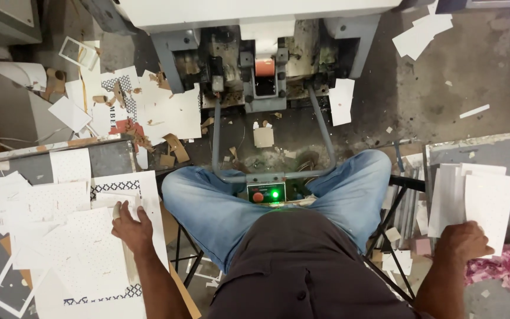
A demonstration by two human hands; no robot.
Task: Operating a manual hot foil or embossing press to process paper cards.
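Matt white card sheets [485, 201] — rough, stained concrete floor [444, 88].

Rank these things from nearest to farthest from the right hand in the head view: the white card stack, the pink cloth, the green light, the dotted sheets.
From the right hand:
1. White card stack, touching it, on the right table.
2. Pink cloth, just beside it, lower right.
3. Green light, centre, between the knees.
4. Dotted sheets, far left, under the left hand.

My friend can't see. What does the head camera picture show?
A seated person in jeans rests the left hand on a pile of white dotted cards and the right hand on a stack of white sheets, facing a grey machine.
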